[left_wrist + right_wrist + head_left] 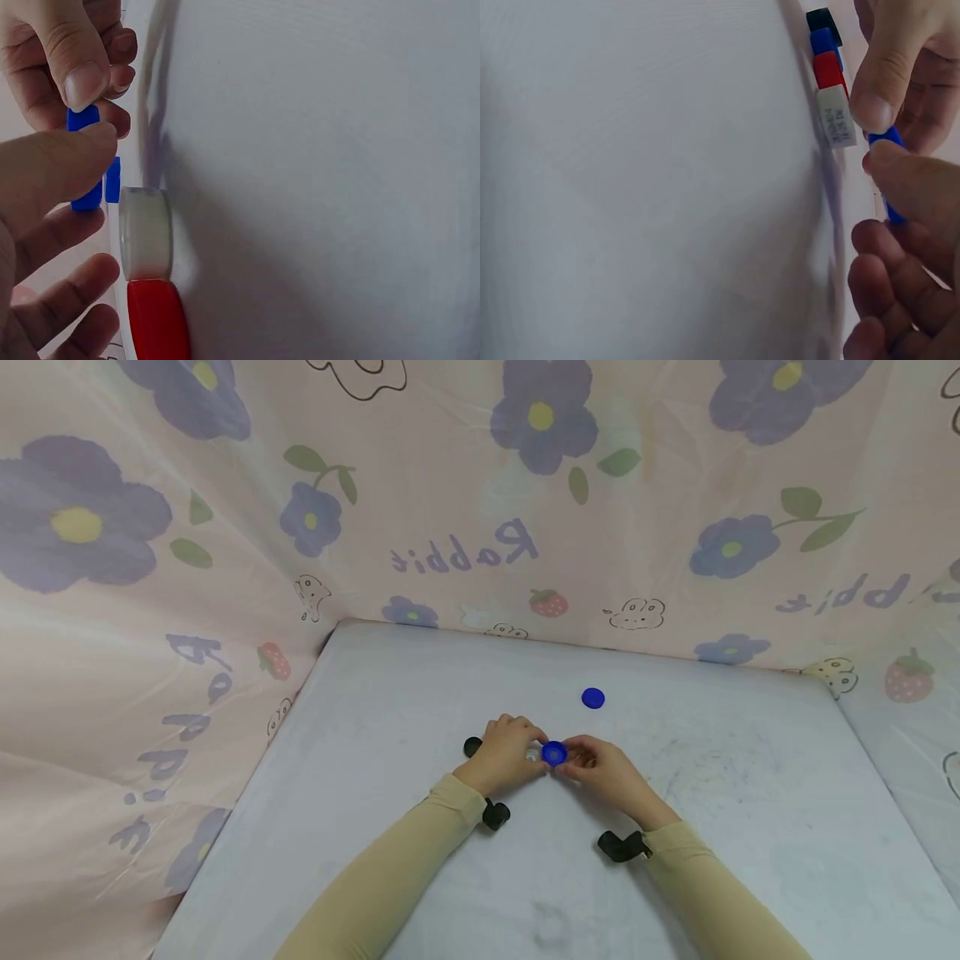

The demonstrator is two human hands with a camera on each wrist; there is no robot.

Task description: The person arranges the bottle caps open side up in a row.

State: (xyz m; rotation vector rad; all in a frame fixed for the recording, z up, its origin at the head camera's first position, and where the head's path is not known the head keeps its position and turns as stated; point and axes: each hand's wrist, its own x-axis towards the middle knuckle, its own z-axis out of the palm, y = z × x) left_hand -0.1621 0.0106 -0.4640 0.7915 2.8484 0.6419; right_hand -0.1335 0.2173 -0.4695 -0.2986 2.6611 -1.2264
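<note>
A round blue cap, its hollow side showing in the head view, is held up between both hands. My left hand pinches its left side between thumb and fingers. From the other side my right hand pinches the same cap, and the two thumbs sit close together on it in both wrist views. Just beneath the hands stands a whitish round piece with dark print on its side. Beside it runs a row of a red piece, a blue piece and a black piece.
A second blue cap lies on the white tabletop, beyond the hands. The black piece peeks out left of my left hand. Patterned cloth hangs along the table's back and sides. Dark camera mounts jut from the wrists.
</note>
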